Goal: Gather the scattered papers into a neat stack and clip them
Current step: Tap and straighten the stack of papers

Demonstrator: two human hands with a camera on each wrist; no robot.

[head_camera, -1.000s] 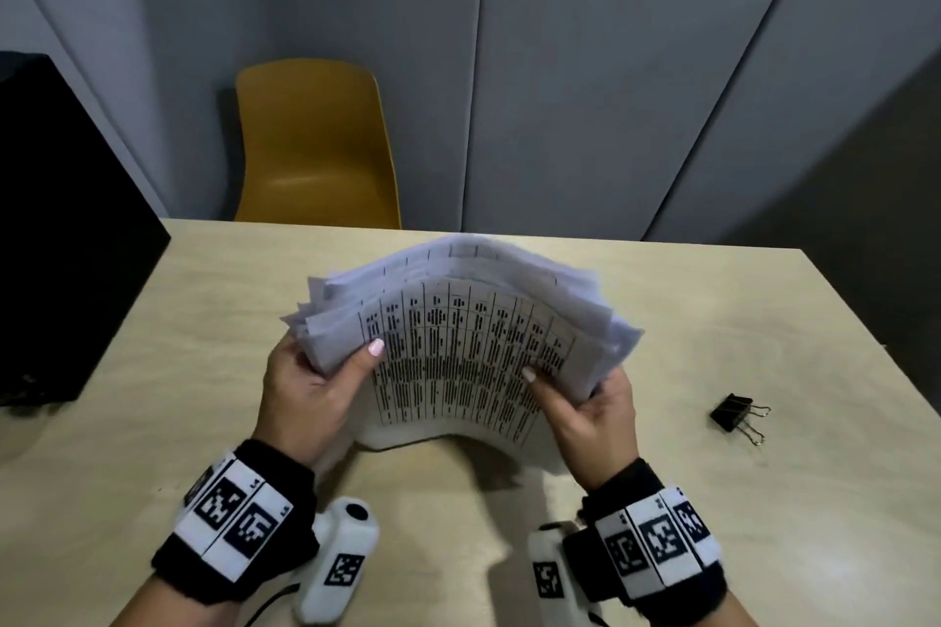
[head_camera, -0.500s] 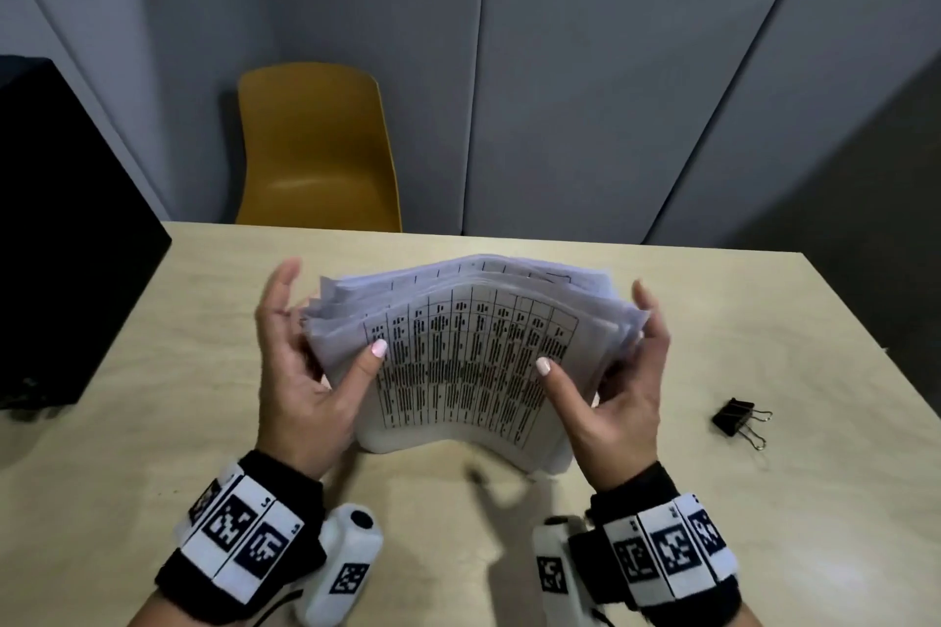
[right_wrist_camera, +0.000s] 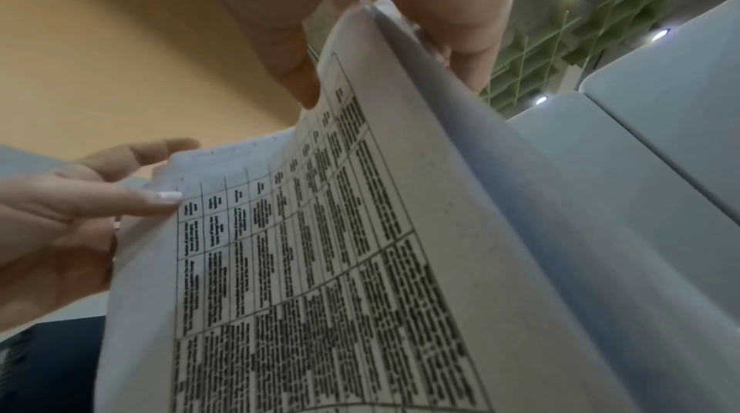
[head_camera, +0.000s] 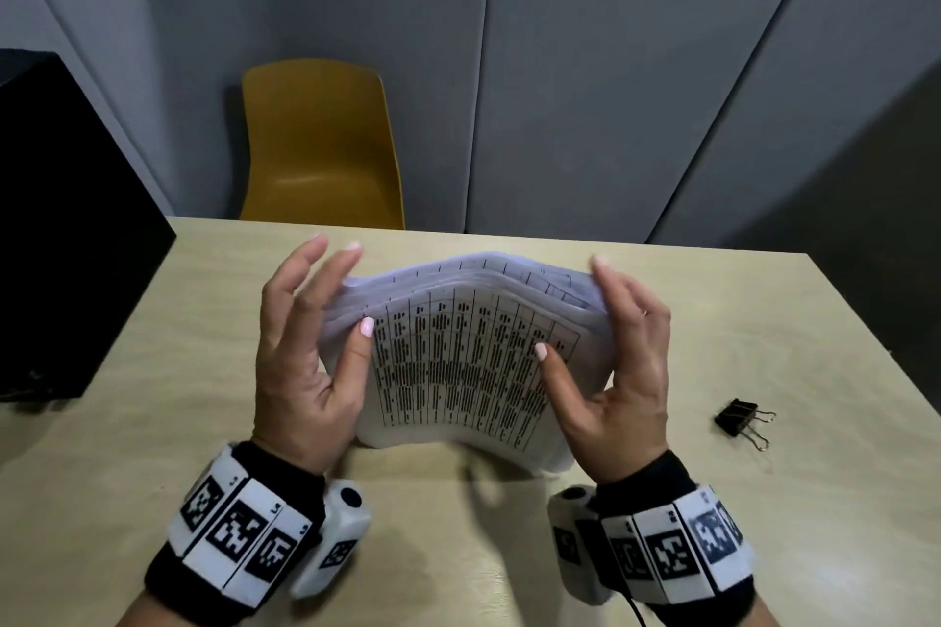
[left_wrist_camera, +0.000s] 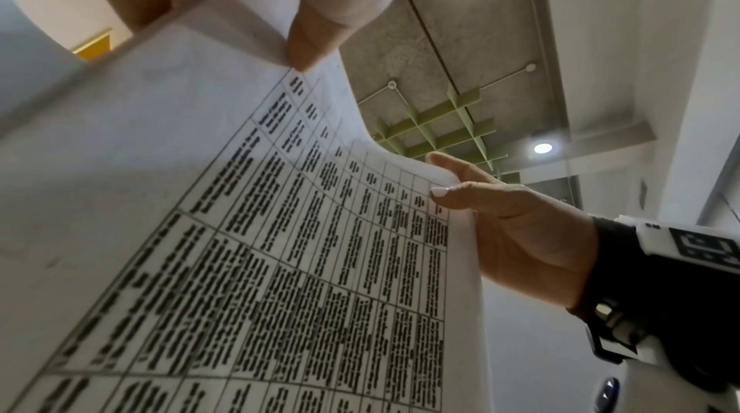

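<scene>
A stack of printed papers (head_camera: 458, 362) stands bowed on its lower edge on the table (head_camera: 662, 550), table-print side toward me. My left hand (head_camera: 305, 351) is at its left edge and my right hand (head_camera: 626, 346) at its right edge. The fingers of both point straight up along the sides, and each thumb lies on the front sheet. The left wrist view shows the papers (left_wrist_camera: 280, 261) with the right hand (left_wrist_camera: 520, 230) at their far edge. The right wrist view shows the sheets (right_wrist_camera: 360, 261) and the left hand (right_wrist_camera: 60, 214). A black binder clip (head_camera: 738, 418) lies on the table, right of my right hand.
A yellow chair (head_camera: 321, 148) stands behind the table's far edge. A black box (head_camera: 66, 229) sits at the left of the table. Grey wall panels close off the back.
The fingers of both hands have uncurled from behind the stack and now stand straight along its sides. The fanned sheets have drawn together into a tighter stack.
</scene>
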